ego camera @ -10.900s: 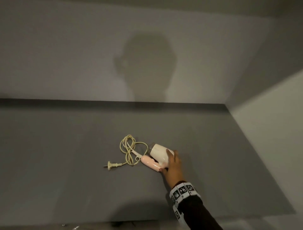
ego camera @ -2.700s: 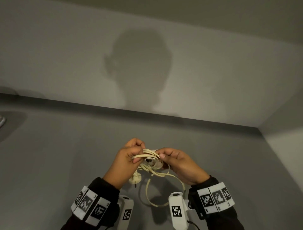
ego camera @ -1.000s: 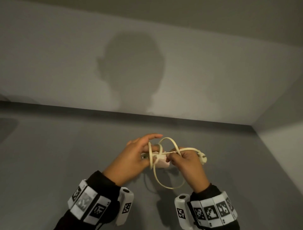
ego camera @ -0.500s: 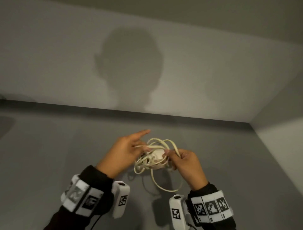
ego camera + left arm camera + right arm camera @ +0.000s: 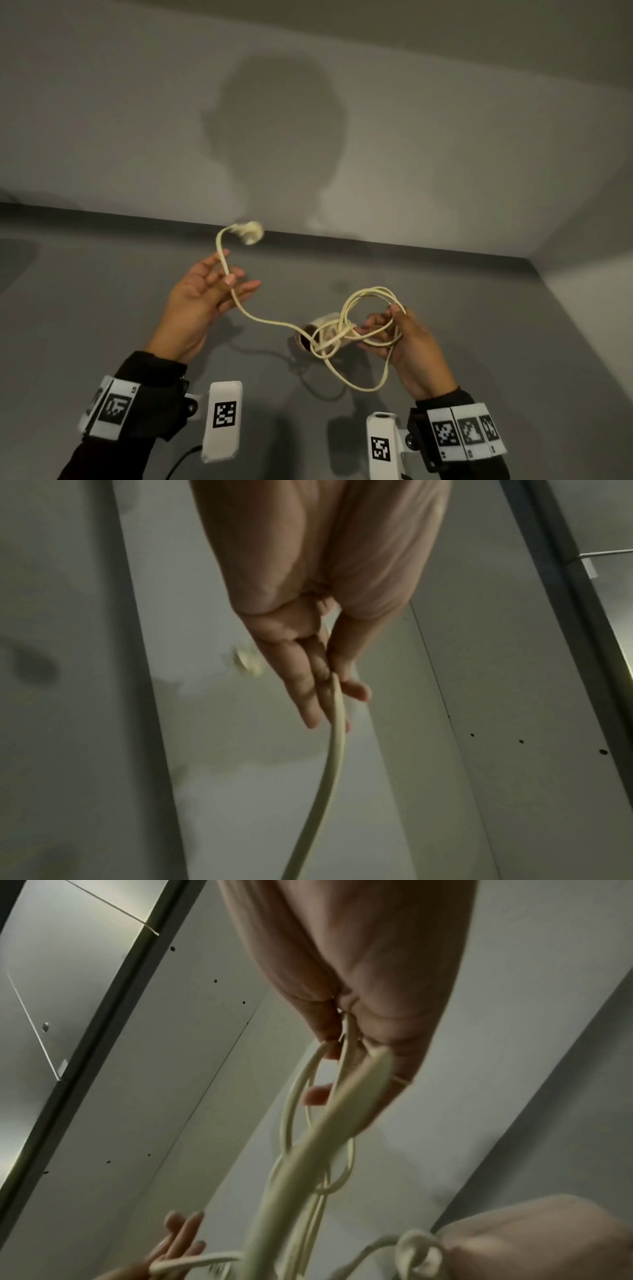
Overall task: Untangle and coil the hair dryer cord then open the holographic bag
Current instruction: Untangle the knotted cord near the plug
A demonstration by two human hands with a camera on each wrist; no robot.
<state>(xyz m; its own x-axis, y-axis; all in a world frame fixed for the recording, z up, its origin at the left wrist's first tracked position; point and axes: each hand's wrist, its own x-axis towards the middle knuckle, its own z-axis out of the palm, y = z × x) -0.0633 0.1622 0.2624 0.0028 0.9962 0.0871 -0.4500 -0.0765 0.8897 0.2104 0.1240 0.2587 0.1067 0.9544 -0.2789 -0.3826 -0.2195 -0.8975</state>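
Stretching cord (image 5: 274, 323) between hands (image 5: 202, 301)

The left hand (image 5: 202, 301) now draws the cream rubber cord's (image 5: 274, 322) plug end (image 5: 248, 233) out leftward, apart from the right hand's (image 5: 407, 342) tangled loops.

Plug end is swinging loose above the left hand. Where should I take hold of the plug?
Probably by the plug body, from above with the left hand: it arcs free over the fingers, and the cord below is already pinched there.
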